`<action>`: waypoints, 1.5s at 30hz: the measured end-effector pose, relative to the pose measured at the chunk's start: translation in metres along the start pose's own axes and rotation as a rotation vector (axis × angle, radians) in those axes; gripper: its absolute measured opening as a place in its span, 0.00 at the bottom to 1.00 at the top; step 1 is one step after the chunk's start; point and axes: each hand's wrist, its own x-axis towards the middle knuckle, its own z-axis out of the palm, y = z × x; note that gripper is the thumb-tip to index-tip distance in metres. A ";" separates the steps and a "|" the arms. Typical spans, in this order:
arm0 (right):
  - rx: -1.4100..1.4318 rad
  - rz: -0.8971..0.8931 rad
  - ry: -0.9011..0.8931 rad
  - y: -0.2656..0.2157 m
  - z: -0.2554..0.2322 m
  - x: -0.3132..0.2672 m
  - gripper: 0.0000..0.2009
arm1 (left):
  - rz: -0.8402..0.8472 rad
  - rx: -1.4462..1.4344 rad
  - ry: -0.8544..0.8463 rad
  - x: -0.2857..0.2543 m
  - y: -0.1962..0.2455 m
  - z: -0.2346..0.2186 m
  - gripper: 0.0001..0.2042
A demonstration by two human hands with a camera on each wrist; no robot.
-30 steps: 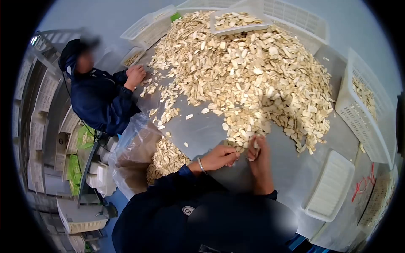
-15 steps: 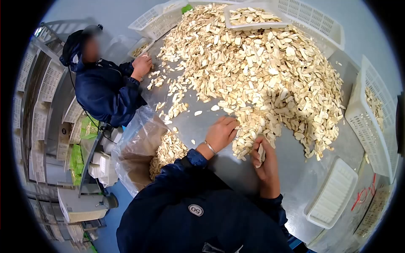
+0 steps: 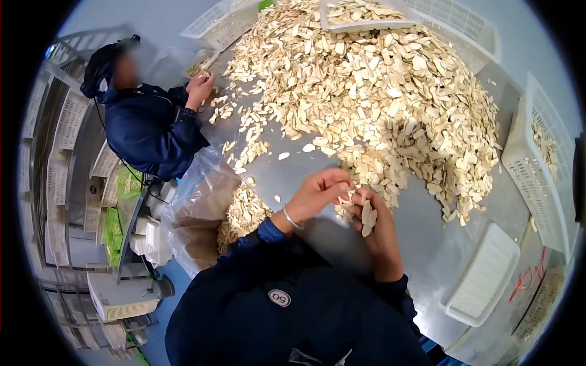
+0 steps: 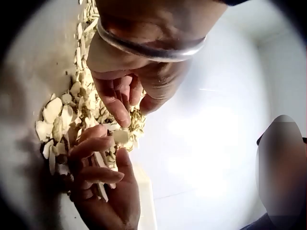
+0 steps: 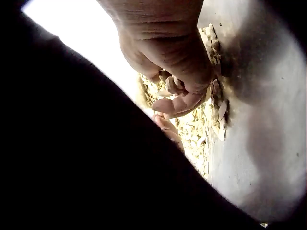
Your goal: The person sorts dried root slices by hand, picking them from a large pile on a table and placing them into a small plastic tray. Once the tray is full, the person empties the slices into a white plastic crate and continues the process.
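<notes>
Pale, flat dried slices form a large heap point(image 3: 360, 91) on the metal table. At its near edge my right hand point(image 3: 383, 229) grips several slices point(image 3: 368, 218), its fingers curled round them; in the left wrist view those slices point(image 4: 101, 184) stick out between the fingers. One round slice point(image 4: 121, 137) shows by its fingertips. My left hand point(image 3: 314, 194), wearing a metal bangle point(image 4: 148, 51), hovers close over the right one. Its fingers bend loosely, with thumb and forefinger apart above the round slice. In the right wrist view my right hand point(image 5: 172, 57) partly covers the slices.
A plastic-lined bag point(image 3: 204, 210) of slices stands left of the table. White crates point(image 3: 537, 183) and a tray point(image 3: 363, 25) border the heap. An upturned-looking white tray point(image 3: 483, 274) lies at right, near red string point(image 3: 528, 274). Another person point(image 3: 143, 122) works at left.
My left hand moved from beside the right hand to the heap's edge, then back to the right hand. The right hand has kept its slices. The other person's hands have come together and lifted.
</notes>
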 end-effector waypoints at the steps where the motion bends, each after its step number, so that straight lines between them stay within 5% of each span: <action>1: -0.004 -0.008 -0.012 0.000 -0.002 0.000 0.17 | 0.004 0.016 0.018 -0.001 0.005 -0.001 0.09; 4: 0.104 -0.084 -0.108 0.006 -0.012 0.006 0.11 | 0.009 0.116 0.065 0.005 -0.018 -0.028 0.07; 5: 0.118 -0.088 -0.095 0.005 -0.013 0.007 0.10 | 0.043 0.412 0.058 0.002 -0.019 -0.030 0.07; 8: 0.139 -0.090 -0.074 0.003 -0.013 0.007 0.09 | 0.295 0.661 0.038 -0.010 -0.028 -0.009 0.11; 13: 0.128 -0.107 -0.072 0.004 -0.012 0.007 0.08 | 0.316 0.889 0.012 -0.020 -0.029 0.003 0.18; 19: 0.073 -0.126 -0.054 0.004 -0.012 0.006 0.08 | 0.241 0.810 0.008 -0.015 -0.036 -0.014 0.15; 25: -0.086 -0.175 -0.076 0.008 -0.011 0.005 0.08 | -0.011 0.097 0.044 -0.010 -0.054 -0.029 0.11; 31: -0.372 -0.227 -0.090 0.015 -0.010 0.006 0.11 | 0.003 -0.002 -0.020 -0.008 -0.034 -0.012 0.12; 34: -0.250 -0.123 -0.148 0.010 0.000 -0.001 0.12 | 0.053 -0.085 -0.150 -0.011 -0.018 0.003 0.12; 38: -0.334 -0.196 -0.112 0.011 -0.009 0.004 0.17 | 0.030 0.118 0.044 0.002 -0.018 -0.013 0.10; 45: -0.120 -0.293 -0.081 0.002 -0.007 0.001 0.13 | 0.500 0.848 0.066 -0.004 -0.015 0.022 0.13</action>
